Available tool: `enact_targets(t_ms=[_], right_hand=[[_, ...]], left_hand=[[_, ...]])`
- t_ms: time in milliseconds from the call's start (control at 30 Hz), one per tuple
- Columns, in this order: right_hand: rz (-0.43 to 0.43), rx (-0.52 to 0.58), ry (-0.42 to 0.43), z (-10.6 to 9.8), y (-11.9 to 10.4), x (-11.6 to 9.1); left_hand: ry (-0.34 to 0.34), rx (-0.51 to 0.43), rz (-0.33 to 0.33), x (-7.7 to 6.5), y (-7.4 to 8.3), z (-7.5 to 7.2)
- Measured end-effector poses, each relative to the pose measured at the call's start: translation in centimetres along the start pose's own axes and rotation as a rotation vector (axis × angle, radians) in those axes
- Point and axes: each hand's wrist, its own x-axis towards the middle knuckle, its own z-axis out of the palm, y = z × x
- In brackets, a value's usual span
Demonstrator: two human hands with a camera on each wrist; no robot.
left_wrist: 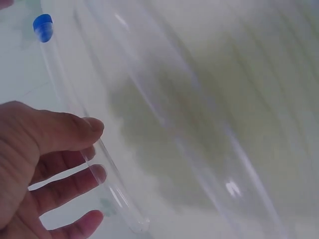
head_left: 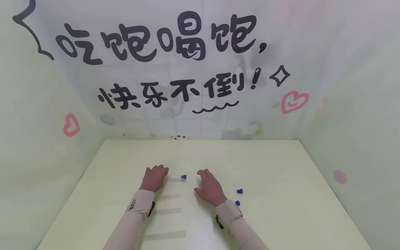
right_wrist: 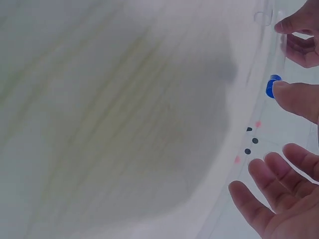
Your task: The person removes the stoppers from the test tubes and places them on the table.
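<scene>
My left hand (head_left: 155, 178) pinches a clear test tube (left_wrist: 119, 191) between thumb and fingers. The tube lies sideways, low over the table, with its blue cap (head_left: 183, 177) pointing right and its rounded end (left_wrist: 141, 225) past the fingers. My right hand (head_left: 210, 187) is spread a short way right of that cap, with nothing in its grasp. In the right wrist view, the right thumb (right_wrist: 299, 97) overlaps the edge of the cap, with the other fingers (right_wrist: 254, 204) apart. Two loose blue caps (head_left: 239, 191) (head_left: 237, 203) lie beside the right wrist.
Another clear tube (left_wrist: 184, 134) looms large near the left wrist camera. Several faint, see-through tube shapes (head_left: 168, 211) lie in a column between the forearms on the pale table (head_left: 275, 215). A wall with lettering (head_left: 200, 128) closes off the back, with side walls left and right.
</scene>
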Motion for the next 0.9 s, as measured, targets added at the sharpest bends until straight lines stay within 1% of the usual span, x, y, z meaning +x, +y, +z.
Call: enact_targets(t_ms=[167,367,600,767,900], right_hand=[[0.014,0.021,-0.006,-0.7,0.0,-0.3],[0.002,0.038,0.013,-1.3,0.0,-1.0],[-0.048,0.069,0.070,-1.7,-0.1,-1.8],[-0.088,0.083,0.089,-2.0,-0.2,-2.6],[-0.115,0.079,0.098,-2.2,-0.2,-3.1]], left_hand=[[0.023,0.008,0.013,-0.1,1.5,-1.7],[0.059,0.027,0.038,-0.7,3.4,-2.3],[0.140,0.044,0.070,-2.3,5.4,-3.3],[0.195,0.053,0.081,-3.3,6.3,-3.2],[0.219,0.052,0.088,-3.8,6.9,-3.2]])
